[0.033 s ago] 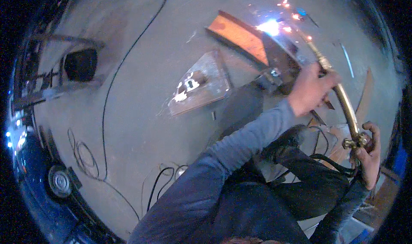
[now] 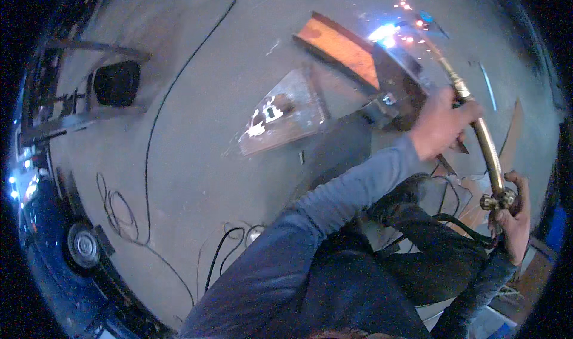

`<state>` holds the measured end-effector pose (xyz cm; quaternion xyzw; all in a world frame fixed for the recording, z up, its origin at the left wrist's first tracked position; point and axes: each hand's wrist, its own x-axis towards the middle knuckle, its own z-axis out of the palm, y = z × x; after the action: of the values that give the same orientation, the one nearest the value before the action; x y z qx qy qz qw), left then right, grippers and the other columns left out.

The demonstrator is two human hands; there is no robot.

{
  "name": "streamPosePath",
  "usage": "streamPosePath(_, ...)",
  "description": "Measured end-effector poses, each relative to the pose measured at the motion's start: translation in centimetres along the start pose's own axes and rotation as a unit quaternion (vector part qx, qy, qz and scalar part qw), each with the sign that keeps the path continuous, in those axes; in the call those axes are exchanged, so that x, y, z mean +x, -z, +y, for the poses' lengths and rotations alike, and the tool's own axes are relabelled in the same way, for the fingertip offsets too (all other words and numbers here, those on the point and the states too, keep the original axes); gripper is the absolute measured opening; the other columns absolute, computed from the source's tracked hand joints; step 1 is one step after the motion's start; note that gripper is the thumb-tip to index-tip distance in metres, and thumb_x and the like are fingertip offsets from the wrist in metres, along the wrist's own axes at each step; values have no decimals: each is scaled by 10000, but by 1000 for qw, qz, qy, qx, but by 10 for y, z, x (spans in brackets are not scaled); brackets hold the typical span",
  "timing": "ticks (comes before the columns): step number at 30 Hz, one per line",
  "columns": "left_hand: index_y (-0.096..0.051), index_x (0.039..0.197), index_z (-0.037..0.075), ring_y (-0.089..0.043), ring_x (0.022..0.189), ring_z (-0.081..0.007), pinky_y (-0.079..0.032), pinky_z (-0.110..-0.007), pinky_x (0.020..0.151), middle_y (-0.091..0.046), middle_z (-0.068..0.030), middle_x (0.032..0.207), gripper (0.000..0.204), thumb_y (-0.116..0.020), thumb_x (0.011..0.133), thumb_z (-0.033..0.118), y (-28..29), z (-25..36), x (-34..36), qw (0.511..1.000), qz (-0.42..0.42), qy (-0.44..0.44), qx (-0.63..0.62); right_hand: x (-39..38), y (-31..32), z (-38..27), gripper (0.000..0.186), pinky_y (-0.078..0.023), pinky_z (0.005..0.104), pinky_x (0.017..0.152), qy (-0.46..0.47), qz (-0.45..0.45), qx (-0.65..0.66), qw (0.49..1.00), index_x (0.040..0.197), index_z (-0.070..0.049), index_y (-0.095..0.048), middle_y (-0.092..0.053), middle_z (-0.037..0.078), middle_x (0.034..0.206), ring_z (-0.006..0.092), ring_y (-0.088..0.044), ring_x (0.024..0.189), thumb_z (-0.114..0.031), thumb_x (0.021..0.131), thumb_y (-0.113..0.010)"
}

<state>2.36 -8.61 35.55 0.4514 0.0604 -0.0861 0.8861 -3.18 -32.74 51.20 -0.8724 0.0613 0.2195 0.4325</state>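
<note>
A brass cutting torch (image 2: 489, 151) runs from my right side toward the far middle. My left hand (image 2: 441, 124) is closed around its front tube; it is slightly blurred. Lower down, my right hand (image 2: 514, 222) grips the rear end by the brass valve knobs, its thumb and fingers around them. At the torch's far end, a bright white-blue glare (image 2: 385, 34) with orange sparks hides the tip and the spot it works on. The glare lies against the far right end of a steel beam (image 2: 343, 46), orange-lit on one face and dark nearer me.
A triangular steel plate (image 2: 292, 109) lies left of the beam. Under the beam's near end is a dark metal block (image 2: 382, 109). A black cable (image 2: 173, 88) crosses the floor, and dark hoses (image 2: 230, 243) loop near my legs. A blue vehicle with a wheel (image 2: 83, 246) stands at left.
The whole view has shifted a little, so things sit slightly farther right. Both hands keep their grip on the torch, and the glare stays at the beam's end.
</note>
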Motion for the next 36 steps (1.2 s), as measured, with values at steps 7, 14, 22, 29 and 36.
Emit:
streamPosePath(7, -663, 1109, -27, -703, 719, -179, -576, -327, 592, -724, -119, 989, 356, -766, 932, 263, 70, 11, -40, 996, 20, -20, 87, 8, 14, 24, 717, -402, 193, 464, 72, 86, 32, 993, 1524, -56, -440, -695, 89, 947, 64, -547, 556, -185, 890, -748)
streamPosePath(14, -689, 1099, 9, -679, 1016, -412, -525, -502, 909, -725, -220, 1043, 445, -748, 919, 412, 290, -105, -118, 797, 190, 68, 570, -11, 4, -11, 647, -470, 154, 464, 147, 308, 207, 917, 1578, -76, -392, -674, 145, 1242, 76, -611, 647, -231, 1014, -669)
streamPosePath(22, -563, 1342, 33, -702, 1088, -465, -553, -559, 928, -733, -272, 1165, 496, -581, 1015, 406, 369, -227, -189, 652, 200, 333, 651, -29, 8, 34, 452, -472, 148, 437, 166, 268, 370, 874, 1476, -26, -490, -608, 61, 995, 65, -568, 622, -143, 1055, -607)
streamPosePath(29, -607, 1303, 15, -705, 1088, -459, -550, -558, 946, -732, -278, 1170, 454, -456, 1066, 372, 345, -226, -171, 647, 176, 365, 647, -34, 20, 46, 420, -460, 136, 478, 120, 314, 336, 880, 1435, -69, -560, -693, 58, 1063, 34, -594, 642, -208, 1043, -622)
streamPosePath(36, -719, 1053, 39, -702, 1015, -458, -534, -544, 883, -739, -261, 1062, 312, -600, 988, 320, 332, -201, -190, 712, 199, 211, 640, -32, 12, 40, 507, -488, 117, 600, 91, 368, 294, 878, 1486, -68, -534, -703, 64, 1176, 17, -629, 780, -215, 1014, -648)
